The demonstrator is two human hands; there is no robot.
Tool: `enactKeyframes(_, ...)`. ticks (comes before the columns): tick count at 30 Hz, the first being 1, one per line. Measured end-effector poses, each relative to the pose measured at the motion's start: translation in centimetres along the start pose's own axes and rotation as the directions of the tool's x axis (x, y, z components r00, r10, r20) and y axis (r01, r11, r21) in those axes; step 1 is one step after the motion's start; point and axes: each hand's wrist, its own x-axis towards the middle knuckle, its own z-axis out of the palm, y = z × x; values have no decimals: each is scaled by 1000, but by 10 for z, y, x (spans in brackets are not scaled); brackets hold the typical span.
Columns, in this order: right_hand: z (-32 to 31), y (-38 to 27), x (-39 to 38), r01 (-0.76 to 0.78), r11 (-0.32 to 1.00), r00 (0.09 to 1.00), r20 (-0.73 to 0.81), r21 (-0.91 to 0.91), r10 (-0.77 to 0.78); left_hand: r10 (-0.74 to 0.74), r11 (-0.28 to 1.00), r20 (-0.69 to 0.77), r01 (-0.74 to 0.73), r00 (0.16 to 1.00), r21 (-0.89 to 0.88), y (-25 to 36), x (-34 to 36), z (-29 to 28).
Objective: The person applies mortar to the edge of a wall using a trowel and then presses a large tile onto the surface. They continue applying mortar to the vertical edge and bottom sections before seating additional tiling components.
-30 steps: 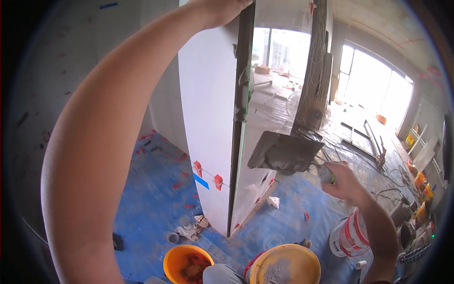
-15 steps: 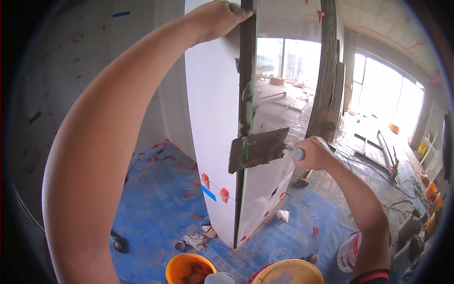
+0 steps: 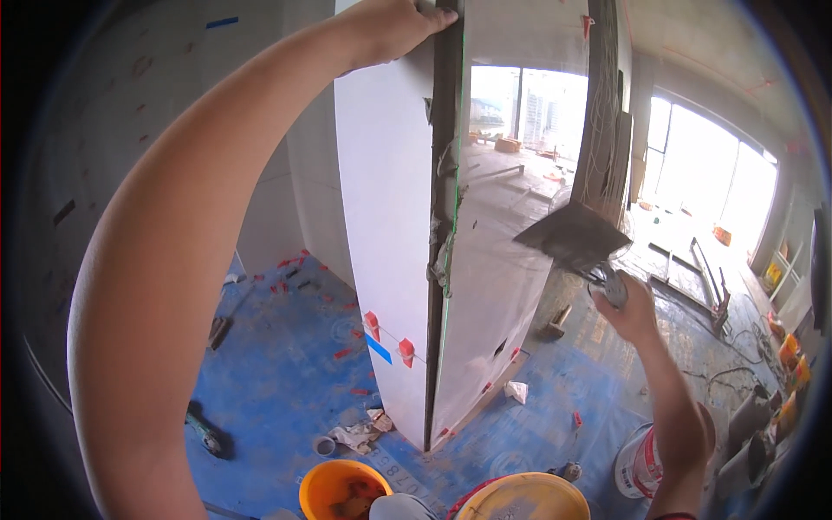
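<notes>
My left hand (image 3: 407, 30) grips the top part of a dark corner edge of a tiled column (image 3: 377, 191), with its thumb on the dark strip (image 3: 442, 104). Lumps of grey mortar cling along this strip, and a thin green line runs beside it. My right hand (image 3: 626, 308) grips the handle of a metal trowel (image 3: 572, 232), raised off the corner in front of the glossy right face. Red clips (image 3: 406, 351) and a blue tape strip (image 3: 380, 347) sit low on the white face.
A blue floor sheet (image 3: 260, 373) surrounds the column base, with an orange bucket (image 3: 316, 484), a lidded bucket (image 3: 520, 498), a red-and-white pail (image 3: 633, 459), paper scraps and tools on it. Metal frames (image 3: 676, 277) and other materials lie right, before bright windows (image 3: 702, 173).
The trowel has moved off the corner, up and to the right, tilting, with more mortar now showing along the middle of the strip. My left hand stays high on the corner.
</notes>
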Motion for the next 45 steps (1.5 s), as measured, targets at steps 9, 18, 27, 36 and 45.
enactKeyframes(9,108,18,-16,565,825,825,-7,-3,-565,-18,989,-25,21,1000,149,12,-2,-3)
enactKeyframes(18,154,-23,64,570,822,800,-217,-18,-560,-10,988,67,-1,998,157,10,1,-1)
enactKeyframes(27,167,-5,65,564,823,795,-225,-65,-563,-47,975,53,35,997,218,-2,-2,-6)
enactKeyframes(36,155,42,-78,244,933,962,-189,266,-197,4,990,62,-12,998,138,3,10,3)
enactKeyframes(45,109,-134,-170,-223,357,793,-44,907,607,85,989,71,-93,994,118,-4,12,5)
